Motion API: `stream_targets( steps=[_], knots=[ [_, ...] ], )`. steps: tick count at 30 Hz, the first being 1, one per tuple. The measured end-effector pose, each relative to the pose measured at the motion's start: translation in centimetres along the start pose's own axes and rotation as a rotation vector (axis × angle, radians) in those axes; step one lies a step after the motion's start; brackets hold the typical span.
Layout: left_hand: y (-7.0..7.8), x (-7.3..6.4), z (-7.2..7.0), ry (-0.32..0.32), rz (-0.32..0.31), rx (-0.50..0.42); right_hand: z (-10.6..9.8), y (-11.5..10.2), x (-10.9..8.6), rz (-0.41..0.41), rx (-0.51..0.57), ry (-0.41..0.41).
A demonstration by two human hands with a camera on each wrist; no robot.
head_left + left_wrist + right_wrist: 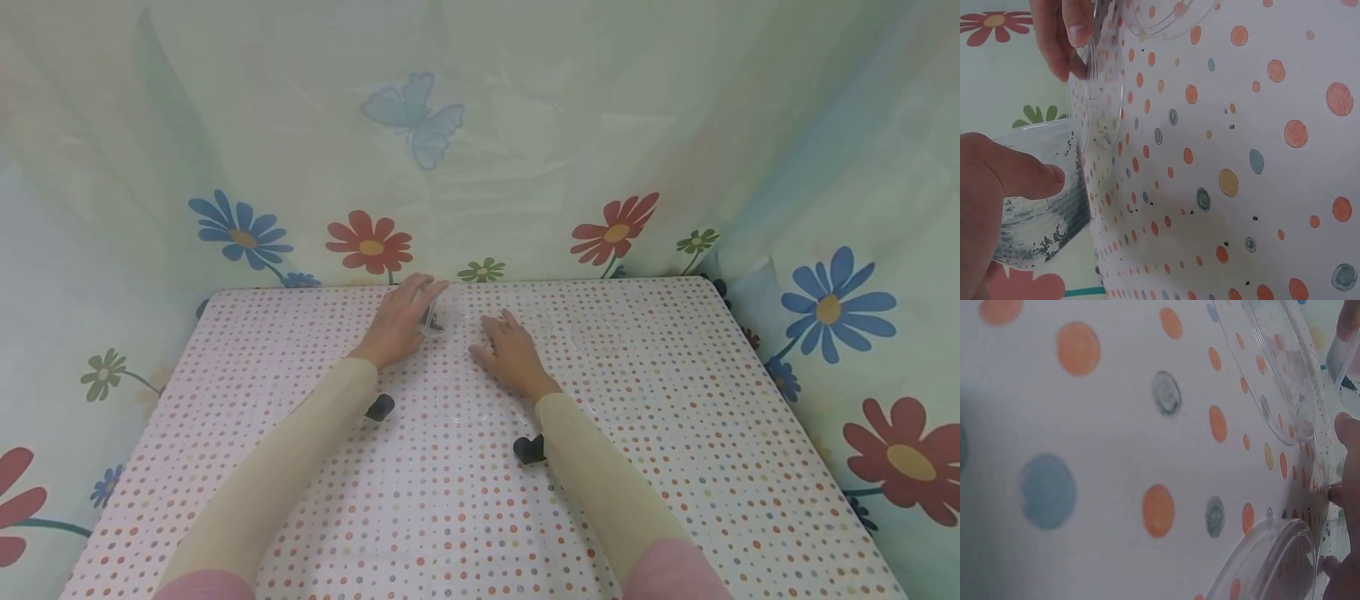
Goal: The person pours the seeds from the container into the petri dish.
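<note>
My left hand grips a clear cup at the far middle of the table. The cup holds small dark grains and is tilted in the left wrist view, with the thumb along its side. My right hand is just to the right, its fingers loosely spread and low over the table. Its fingertips are right at the rim of a clear shallow dish in the left wrist view. Two more clear round dishes lie near the right hand in the right wrist view.
A dotted cloth covers the table. Other clear round dishes, faint against the dots, lie at the right and in front of the hands. A flowered curtain hangs behind the table and along both sides.
</note>
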State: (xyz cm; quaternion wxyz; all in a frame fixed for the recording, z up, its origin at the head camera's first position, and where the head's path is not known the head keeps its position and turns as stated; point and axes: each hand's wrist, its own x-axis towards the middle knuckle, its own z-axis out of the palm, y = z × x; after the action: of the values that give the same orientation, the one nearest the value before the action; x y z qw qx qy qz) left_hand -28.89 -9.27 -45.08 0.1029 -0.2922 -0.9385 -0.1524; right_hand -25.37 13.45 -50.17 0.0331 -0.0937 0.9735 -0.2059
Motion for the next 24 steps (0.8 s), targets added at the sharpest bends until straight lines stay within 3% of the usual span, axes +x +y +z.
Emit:
stream_targets(
  steps=[24],
  knots=[
    [0.18, 0.39, 0.43, 0.031, 0.091, 0.074, -0.22, -0.20, -0.10, 0.000, 0.004, -0.007]
  ],
)
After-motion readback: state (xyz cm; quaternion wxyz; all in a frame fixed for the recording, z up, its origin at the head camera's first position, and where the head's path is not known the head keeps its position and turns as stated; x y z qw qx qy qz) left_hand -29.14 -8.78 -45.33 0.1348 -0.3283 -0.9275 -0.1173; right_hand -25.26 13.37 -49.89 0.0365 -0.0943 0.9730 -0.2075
